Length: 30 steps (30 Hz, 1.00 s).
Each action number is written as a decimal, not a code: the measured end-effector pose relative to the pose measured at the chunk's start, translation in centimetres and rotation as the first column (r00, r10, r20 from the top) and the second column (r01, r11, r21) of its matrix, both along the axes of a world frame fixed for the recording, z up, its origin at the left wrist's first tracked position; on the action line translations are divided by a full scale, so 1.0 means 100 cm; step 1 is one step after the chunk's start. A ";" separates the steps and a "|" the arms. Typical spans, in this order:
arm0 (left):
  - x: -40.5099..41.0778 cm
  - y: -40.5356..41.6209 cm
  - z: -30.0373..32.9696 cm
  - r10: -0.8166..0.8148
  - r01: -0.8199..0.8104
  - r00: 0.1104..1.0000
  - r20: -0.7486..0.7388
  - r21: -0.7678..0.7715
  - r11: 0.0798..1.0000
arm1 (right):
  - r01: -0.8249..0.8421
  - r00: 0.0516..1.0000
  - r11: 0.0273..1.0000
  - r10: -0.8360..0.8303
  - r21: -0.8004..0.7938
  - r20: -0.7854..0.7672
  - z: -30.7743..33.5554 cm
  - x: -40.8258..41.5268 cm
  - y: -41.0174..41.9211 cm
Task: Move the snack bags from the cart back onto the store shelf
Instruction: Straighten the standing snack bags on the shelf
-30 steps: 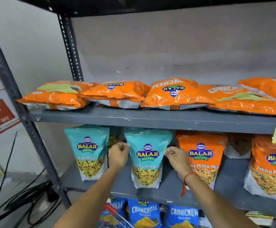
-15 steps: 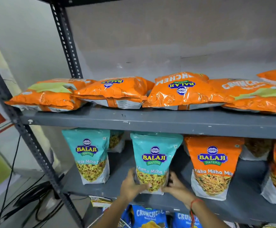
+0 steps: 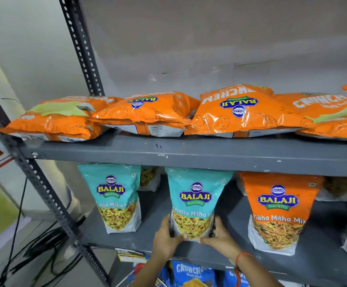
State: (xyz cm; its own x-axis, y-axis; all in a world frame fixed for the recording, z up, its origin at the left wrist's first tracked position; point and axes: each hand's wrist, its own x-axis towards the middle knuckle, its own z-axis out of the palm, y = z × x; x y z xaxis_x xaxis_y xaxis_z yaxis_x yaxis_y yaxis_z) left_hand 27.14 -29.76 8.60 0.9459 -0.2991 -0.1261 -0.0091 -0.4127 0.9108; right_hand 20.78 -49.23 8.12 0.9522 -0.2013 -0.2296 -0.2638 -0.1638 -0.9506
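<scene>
A teal Khatta Mitha Mix bag stands upright on the middle shelf of the grey rack. My left hand clasps its lower left corner and my right hand, with a red thread at the wrist, clasps its lower right corner. A second teal bag stands to its left, and an orange Tikha Mitha Mix bag stands to its right. Blue Crunchem bags and a wire cart edge show at the bottom, below the shelf.
Several orange bags lie flat on the upper shelf. More bags stand behind the front row and at the far right. A perforated rack post slants down the left. Black cables lie on the floor at lower left.
Both hands slid from the top corners of the middle teal bag down to its bottom corners. The view shifted closer and slightly left.
</scene>
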 end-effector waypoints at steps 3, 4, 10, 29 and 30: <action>-0.016 -0.002 0.004 0.130 -0.129 0.991 0.044 -0.034 0.991 | 0.026 0.999 1.000 -0.026 0.010 -0.020 0.003 -0.015 -0.001; -0.023 -0.003 0.008 0.169 -0.167 0.983 0.070 -0.031 0.986 | 0.048 0.999 0.999 -0.048 -0.004 -0.026 0.005 -0.021 -0.002; -0.064 -0.023 0.050 0.112 -0.125 0.952 0.285 0.029 0.992 | 0.222 0.974 0.975 -0.221 -0.024 0.050 0.035 -0.075 -0.010; -0.092 -0.202 -0.004 -0.114 0.096 0.988 -0.109 -0.159 0.983 | 0.412 0.902 0.902 -0.424 -0.131 -0.079 0.002 -0.148 -0.174; -0.092 -0.200 -0.007 -0.131 0.111 0.985 -0.111 -0.172 0.979 | 0.394 0.910 0.908 -0.408 -0.143 -0.080 0.002 -0.146 -0.172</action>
